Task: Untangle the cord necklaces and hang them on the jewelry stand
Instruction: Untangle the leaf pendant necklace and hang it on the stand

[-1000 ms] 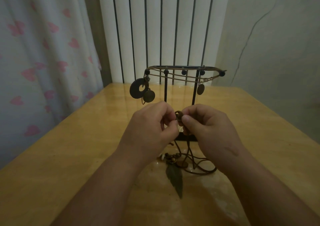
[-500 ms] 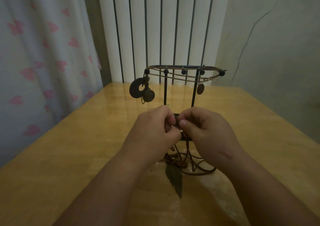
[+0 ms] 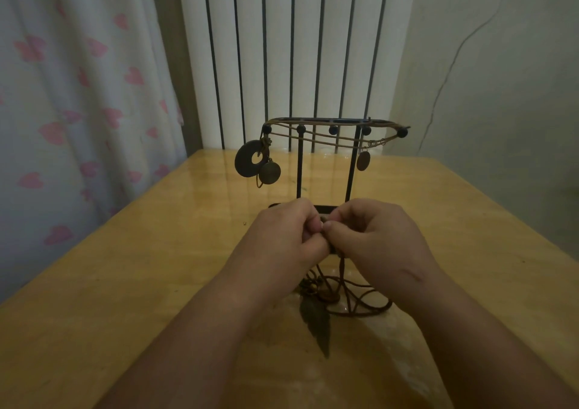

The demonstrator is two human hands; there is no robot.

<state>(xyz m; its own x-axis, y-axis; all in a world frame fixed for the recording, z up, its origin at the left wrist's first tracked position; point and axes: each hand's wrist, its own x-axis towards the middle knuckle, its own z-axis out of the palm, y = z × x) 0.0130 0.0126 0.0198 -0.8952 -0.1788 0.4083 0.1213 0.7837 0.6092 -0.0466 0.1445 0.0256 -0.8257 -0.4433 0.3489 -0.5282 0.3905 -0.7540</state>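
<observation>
A black wire jewelry stand [image 3: 300, 170] rises at the table's middle, with brown cords draped over its top pegs. A dark ring pendant [image 3: 247, 162], a round disc [image 3: 269, 172] and a small oval pendant [image 3: 363, 160] hang from it. In front of the stand, my left hand [image 3: 282, 242] and my right hand [image 3: 379, 242] meet fingertip to fingertip, both pinching a knot of the tangled cord necklace [image 3: 354, 302]. Its loops trail down onto the table below my hands, ending in a dark feather pendant [image 3: 316, 324] and some beads.
The wooden table [image 3: 125, 283] stretches out on all sides of the stand. A heart-patterned curtain [image 3: 62, 111] hangs at the left, vertical blinds [image 3: 297, 48] behind the stand and a plain wall at the right. A tiny bead [image 3: 244, 222] lies left of my hands.
Both hands have sunk a little toward the table, still pressed together on the knot. The small loop seen between the fingertips a second ago is now hidden.
</observation>
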